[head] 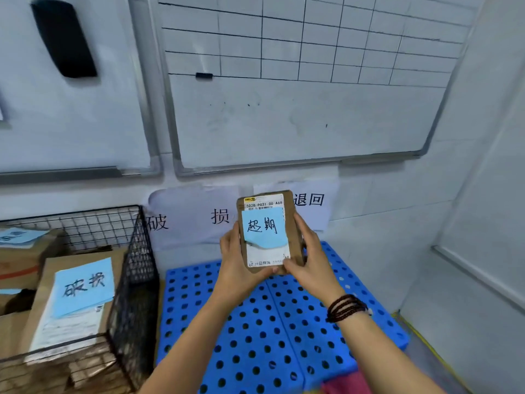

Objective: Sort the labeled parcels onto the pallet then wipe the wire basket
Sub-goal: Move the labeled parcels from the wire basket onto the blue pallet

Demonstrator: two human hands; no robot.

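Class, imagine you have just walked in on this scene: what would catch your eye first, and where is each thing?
The small brown parcel with its blue handwritten note, gripped by the left hand and right hand at centre, draws the eye first. Below it lies the bright blue perforated pallet, and at the left a black wire basket holds more parcels.

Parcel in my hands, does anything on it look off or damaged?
The blue note on the parcel, held by the left hand and right hand, has a curved, uneven lower edge that seems to lift off the white label. The parcel itself shows no clear damage.
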